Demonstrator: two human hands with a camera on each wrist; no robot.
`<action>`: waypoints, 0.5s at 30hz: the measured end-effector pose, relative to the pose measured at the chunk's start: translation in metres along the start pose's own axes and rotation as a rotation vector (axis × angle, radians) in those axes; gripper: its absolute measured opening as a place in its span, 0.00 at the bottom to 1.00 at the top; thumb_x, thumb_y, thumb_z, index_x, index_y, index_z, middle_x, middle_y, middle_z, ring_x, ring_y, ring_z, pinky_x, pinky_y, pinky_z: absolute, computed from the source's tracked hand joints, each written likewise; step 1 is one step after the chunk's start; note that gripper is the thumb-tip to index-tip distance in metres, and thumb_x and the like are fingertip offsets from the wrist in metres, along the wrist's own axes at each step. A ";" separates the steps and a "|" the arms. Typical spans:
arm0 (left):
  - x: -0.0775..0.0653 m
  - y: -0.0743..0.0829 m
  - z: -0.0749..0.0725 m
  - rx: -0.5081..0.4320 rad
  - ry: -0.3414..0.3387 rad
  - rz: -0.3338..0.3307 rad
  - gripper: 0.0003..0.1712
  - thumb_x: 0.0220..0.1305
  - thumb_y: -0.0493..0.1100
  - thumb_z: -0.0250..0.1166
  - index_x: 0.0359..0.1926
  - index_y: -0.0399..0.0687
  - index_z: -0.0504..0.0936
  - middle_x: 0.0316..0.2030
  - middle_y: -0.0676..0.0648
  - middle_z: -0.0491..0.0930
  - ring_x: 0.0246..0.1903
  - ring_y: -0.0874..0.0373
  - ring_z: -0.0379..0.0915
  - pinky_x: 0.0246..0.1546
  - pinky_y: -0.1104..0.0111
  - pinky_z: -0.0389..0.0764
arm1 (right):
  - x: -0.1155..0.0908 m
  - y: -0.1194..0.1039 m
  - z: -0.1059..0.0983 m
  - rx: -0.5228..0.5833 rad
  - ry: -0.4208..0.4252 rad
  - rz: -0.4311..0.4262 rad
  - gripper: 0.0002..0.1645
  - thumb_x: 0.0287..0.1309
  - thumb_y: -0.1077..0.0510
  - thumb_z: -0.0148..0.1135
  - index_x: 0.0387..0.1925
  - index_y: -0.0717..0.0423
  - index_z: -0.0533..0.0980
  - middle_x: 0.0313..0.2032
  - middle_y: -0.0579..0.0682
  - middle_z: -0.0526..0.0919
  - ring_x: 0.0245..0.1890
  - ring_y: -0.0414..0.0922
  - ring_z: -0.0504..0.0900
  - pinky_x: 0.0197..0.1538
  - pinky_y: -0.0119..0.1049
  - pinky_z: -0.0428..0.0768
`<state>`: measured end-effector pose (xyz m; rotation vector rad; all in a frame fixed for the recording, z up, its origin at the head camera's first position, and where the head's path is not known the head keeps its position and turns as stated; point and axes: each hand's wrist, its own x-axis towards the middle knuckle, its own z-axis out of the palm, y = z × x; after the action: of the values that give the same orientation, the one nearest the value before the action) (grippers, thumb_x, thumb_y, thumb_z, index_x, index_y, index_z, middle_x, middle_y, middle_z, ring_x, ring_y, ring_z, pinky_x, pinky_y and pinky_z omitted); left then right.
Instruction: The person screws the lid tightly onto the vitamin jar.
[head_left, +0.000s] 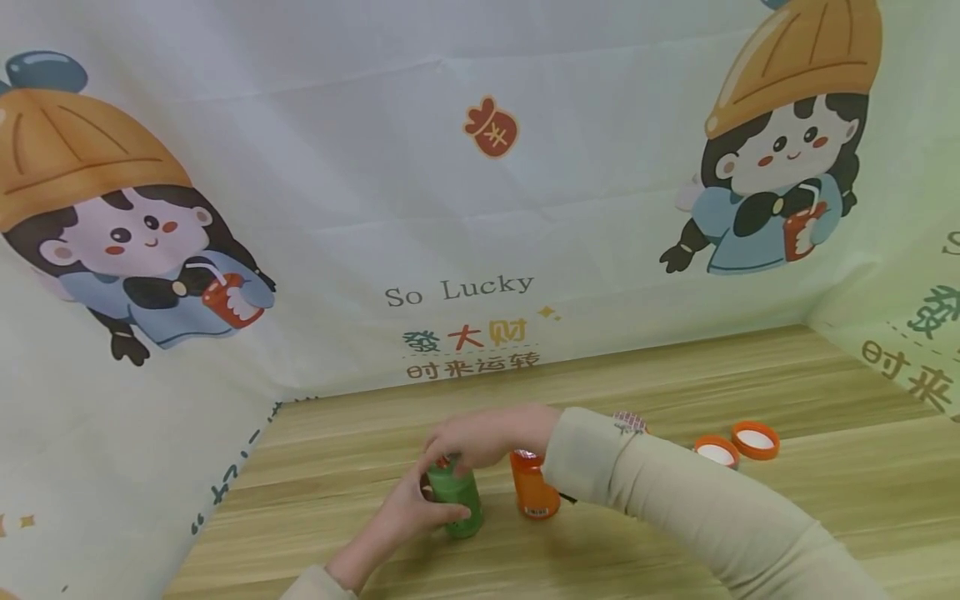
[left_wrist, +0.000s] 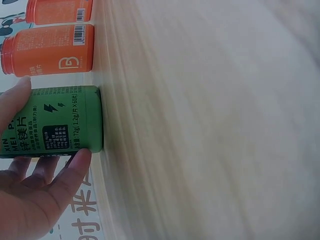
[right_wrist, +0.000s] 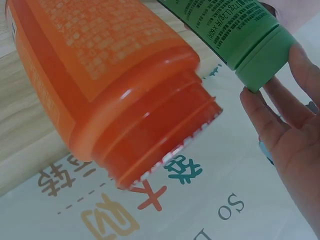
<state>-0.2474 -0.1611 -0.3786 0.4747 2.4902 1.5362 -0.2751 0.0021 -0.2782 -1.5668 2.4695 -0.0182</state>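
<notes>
A green bottle (head_left: 454,490) with dark printing stands upright on the table. My left hand (head_left: 405,507) grips its body, thumb on one side and fingers on the other in the left wrist view. Over the top reaches my right hand (head_left: 480,437), whose fingertips pinch the green cap (right_wrist: 266,59). The cap sits on the bottle in the right wrist view. Just to the right, apart from both hands, stands an orange bottle (head_left: 534,492). Its cap is off and a silvery seal (right_wrist: 175,151) covers its mouth.
Two orange caps, a nearer one (head_left: 716,452) and a farther one (head_left: 756,440), lie white inside up at the right. A second orange bottle (left_wrist: 59,11) stands beyond the first, mostly behind my right sleeve in the head view. A printed cloth (head_left: 337,200) hangs around the wooden table (head_left: 330,475).
</notes>
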 end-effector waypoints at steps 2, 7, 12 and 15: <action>0.000 0.000 0.000 -0.002 0.001 0.003 0.42 0.46 0.40 0.73 0.58 0.30 0.60 0.46 0.38 0.72 0.42 0.53 0.73 0.38 0.65 0.79 | 0.001 0.000 0.001 -0.003 0.004 0.014 0.26 0.56 0.63 0.59 0.57 0.48 0.72 0.54 0.46 0.73 0.50 0.38 0.71 0.54 0.24 0.69; -0.002 -0.001 0.000 0.002 -0.012 -0.007 0.43 0.46 0.41 0.72 0.58 0.30 0.59 0.48 0.38 0.71 0.43 0.53 0.74 0.41 0.63 0.79 | 0.003 -0.001 0.004 -0.011 0.015 0.058 0.25 0.58 0.58 0.59 0.58 0.50 0.70 0.51 0.46 0.75 0.48 0.37 0.72 0.51 0.23 0.70; -0.001 -0.001 -0.001 -0.014 -0.041 -0.013 0.42 0.48 0.41 0.71 0.59 0.30 0.59 0.49 0.37 0.70 0.44 0.52 0.74 0.42 0.63 0.79 | 0.006 -0.003 0.005 -0.010 0.031 0.105 0.23 0.59 0.55 0.58 0.56 0.52 0.72 0.45 0.45 0.77 0.43 0.35 0.71 0.45 0.22 0.71; 0.000 -0.002 -0.001 -0.009 -0.045 -0.006 0.42 0.49 0.41 0.71 0.60 0.31 0.58 0.50 0.38 0.71 0.45 0.51 0.74 0.42 0.62 0.79 | 0.006 -0.006 0.005 -0.002 0.042 0.141 0.22 0.58 0.53 0.59 0.55 0.53 0.73 0.44 0.45 0.77 0.41 0.35 0.71 0.43 0.22 0.72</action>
<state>-0.2477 -0.1632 -0.3795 0.4939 2.4483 1.5167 -0.2719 -0.0055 -0.2835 -1.4025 2.6070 -0.0264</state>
